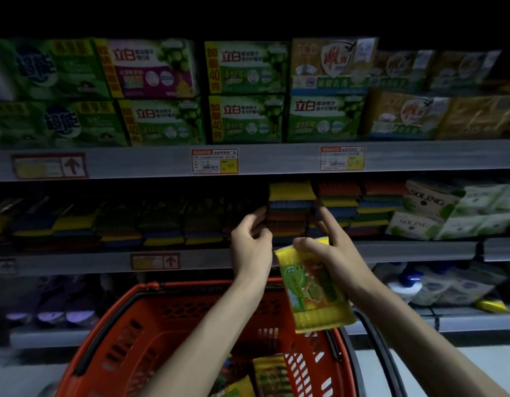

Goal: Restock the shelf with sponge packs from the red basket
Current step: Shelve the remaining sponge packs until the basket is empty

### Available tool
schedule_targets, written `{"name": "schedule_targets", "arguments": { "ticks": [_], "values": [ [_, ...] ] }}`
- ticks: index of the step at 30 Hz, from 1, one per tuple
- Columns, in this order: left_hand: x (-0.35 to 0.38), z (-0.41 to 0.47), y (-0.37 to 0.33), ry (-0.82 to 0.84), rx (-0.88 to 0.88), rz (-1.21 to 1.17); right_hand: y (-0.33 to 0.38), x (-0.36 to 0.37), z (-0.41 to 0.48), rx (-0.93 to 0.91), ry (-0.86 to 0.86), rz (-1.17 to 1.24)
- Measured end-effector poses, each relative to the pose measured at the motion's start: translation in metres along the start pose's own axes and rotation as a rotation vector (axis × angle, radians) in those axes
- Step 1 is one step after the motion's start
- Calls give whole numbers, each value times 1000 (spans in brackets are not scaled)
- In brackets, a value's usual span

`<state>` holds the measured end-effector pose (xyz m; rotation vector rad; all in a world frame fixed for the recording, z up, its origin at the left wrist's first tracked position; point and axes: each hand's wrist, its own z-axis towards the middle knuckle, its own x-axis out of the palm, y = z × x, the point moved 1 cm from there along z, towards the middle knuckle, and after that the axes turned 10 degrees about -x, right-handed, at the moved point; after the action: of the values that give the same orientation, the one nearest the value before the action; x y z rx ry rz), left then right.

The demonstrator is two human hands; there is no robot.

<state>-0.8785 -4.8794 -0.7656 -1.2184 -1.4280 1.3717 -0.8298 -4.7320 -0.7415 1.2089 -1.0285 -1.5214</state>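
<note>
Sponge pack [313, 285] pinched in right hand [331, 250]; left hand [250, 242] half-curled, empty, at stack [289, 213].

Stack to be steadied between both hands, pack laid flat on top.

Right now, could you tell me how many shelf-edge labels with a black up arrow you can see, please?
2. One arrow label is at the left on the upper shelf rail; the other arrow label is on the rail below, left of the hands. Others may be hidden in the dark.
</note>
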Motion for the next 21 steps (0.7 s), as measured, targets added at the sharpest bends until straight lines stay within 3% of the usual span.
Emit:
{"name": "schedule_targets", "arguments": {
  "ticks": [5, 13, 21],
  "values": [
    [0, -1, -2, -8, 1, -19, 0, 0, 1, -47, 31, 8],
    [-2, 2, -3, -45, -11, -15, 3, -4, -7, -40, -56, -71],
    [2, 3, 9, -55, -94, -10, -4, -12, -8, 69, -42, -118]
  ]
}}
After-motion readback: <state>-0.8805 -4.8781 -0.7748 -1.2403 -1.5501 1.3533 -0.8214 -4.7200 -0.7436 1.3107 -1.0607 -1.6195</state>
